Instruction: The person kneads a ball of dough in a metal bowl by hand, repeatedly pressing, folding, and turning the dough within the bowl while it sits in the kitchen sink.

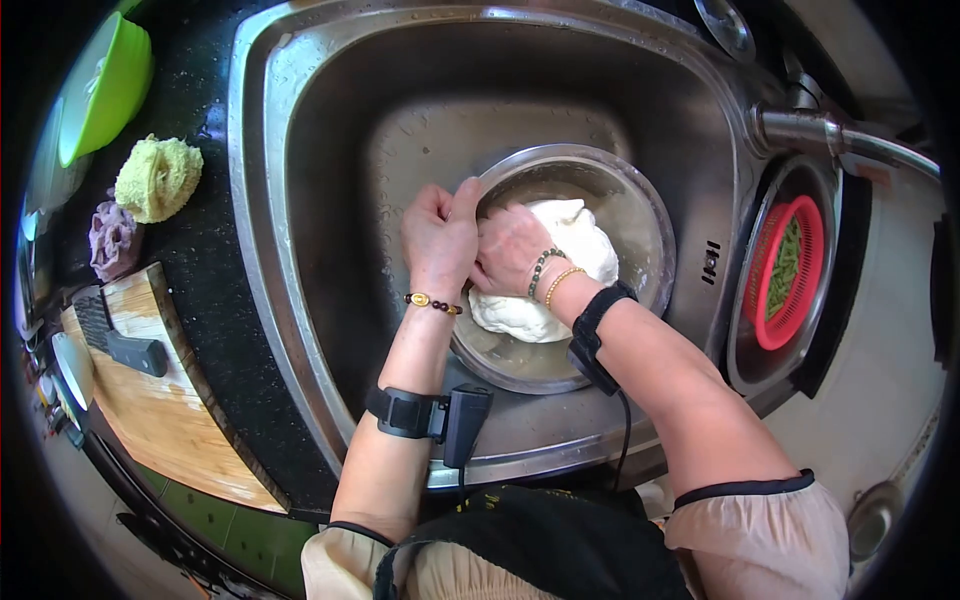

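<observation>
A round metal bowl (655,215) stands in the sink with cloudy liquid in it. Inside lies a soft white lump (585,240) that looks like dough, smooth and folded. My right hand (512,250) is on the lump, its curled fingers pressed into it at the left side; the fingertips are partly hidden. Beside it, my left hand (440,238) is closed at the bowl's left rim, thumb up, seemingly gripping the edge. Both wrists wear bracelets and black straps with cables.
The steel sink (275,120) surrounds the bowl, with a faucet (800,130) at right. A red basket of green vegetables (785,270) sits beyond. To the left are a green bowl (120,90), a yellow cloth (160,178), a purple cloth (113,240) and a cutting board (175,410) with a cleaver (135,350).
</observation>
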`<state>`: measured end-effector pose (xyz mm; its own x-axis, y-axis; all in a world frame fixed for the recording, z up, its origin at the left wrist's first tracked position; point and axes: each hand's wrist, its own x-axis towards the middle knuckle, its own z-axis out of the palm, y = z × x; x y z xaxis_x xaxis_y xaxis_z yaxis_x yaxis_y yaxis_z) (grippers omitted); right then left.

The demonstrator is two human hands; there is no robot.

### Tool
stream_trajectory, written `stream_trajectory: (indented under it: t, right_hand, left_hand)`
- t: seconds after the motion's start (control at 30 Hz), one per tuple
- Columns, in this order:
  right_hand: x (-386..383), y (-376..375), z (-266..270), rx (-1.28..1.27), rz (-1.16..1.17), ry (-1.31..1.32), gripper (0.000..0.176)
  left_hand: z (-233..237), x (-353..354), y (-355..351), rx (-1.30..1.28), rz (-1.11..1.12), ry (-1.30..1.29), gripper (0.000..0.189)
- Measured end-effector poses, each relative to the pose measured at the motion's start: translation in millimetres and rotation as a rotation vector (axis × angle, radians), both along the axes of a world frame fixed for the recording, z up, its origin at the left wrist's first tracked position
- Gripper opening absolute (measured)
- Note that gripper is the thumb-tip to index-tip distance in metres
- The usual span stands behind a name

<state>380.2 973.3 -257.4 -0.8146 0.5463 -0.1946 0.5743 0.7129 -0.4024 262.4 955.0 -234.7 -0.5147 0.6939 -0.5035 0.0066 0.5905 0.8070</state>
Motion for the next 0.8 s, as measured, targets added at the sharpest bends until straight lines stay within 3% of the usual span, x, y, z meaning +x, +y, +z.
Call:
stream_trajectory:
  t: [0.23,0.33,0.47,0.6,0.67,0.8]
  right_hand:
    - [-0.4,-0.5,-4.9,0.161,-0.002,0.141,0.023]
    - [0.1,-1.9,1.4,0.245,0.029,0.087,0.023]
    - [4.3,-10.4,12.5,0.017,-0.086,-0.138,0.027]
    - [20.4,-8.1,44.1,0.038,0.046,-0.265,0.031]
    - [51.5,-9.7,67.2,0.087,0.012,-0.057,0.029]
    - [100.1,-13.4,116.9,0.053,-0.058,0.072,0.025]
  left_hand:
    - [-3.4,-3.6,-1.1,0.018,-0.008,-0.075,0.037]
    - [-3.3,-6.6,-0.3,0.056,0.008,-0.161,0.036]
    - [-1.9,-6.2,-0.6,0.05,0.009,-0.136,0.036]
    - [5.7,-4.7,-0.5,0.059,-0.018,-0.051,0.036]
    - [3.1,-5.0,-1.7,0.059,-0.02,-0.077,0.036]
    - [0.1,-6.8,-0.4,0.044,-0.049,-0.045,0.037]
